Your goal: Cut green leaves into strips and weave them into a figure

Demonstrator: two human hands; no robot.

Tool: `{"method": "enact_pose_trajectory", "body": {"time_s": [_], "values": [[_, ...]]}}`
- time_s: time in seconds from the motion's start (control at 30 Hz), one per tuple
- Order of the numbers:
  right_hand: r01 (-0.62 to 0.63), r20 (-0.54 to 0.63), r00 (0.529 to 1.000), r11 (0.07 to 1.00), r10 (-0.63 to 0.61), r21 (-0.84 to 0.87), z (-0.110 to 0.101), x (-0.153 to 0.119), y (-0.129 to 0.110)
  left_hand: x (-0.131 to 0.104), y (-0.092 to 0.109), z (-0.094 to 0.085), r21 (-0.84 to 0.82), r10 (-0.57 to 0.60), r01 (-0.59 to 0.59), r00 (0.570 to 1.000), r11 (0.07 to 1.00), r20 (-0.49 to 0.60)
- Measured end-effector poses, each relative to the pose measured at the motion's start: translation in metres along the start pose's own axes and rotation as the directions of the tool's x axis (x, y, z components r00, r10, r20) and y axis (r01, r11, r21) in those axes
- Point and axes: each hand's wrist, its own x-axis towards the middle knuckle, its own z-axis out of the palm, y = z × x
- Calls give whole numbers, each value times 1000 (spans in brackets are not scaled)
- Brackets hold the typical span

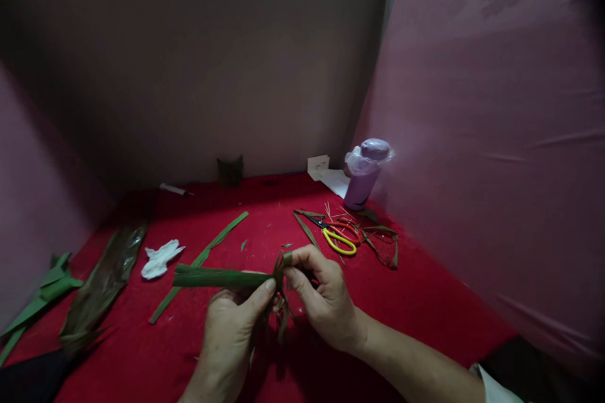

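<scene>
A folded green leaf strip extends leftward from my hands, level above the red cloth. My left hand is closed on it, the thumb pressing its right end. Brown leaf strips are bunched at that end and hang down below it. My right hand pinches a brown strip between thumb and forefinger, just right of the left thumb. The other fingers of my left hand are mostly hidden beneath the leaf.
Scissors with red and yellow handles lie beyond my right hand among toothpicks and brown scraps. A purple tumbler stands behind. White tissue, a long green strip and brown leaves lie left on red cloth.
</scene>
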Motion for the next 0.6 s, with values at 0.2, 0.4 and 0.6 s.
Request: {"method": "enact_pose_trajectory", "body": {"time_s": [0.2, 0.4, 0.6], "values": [[90, 74, 994, 991, -83, -101, 0, 0, -1, -1, 0, 0, 6, -25, 25, 1000, 1000, 10], [178, 25, 984, 971, -176, -163, 2, -3, -2, -1, 1, 2, 83, -9, 11, 1000, 996, -27], [98, 32, 995, 984, -94, -149, 3, -4, 0, -4, 4, 4, 70, -23, 24, 1000, 997, -12]]}}
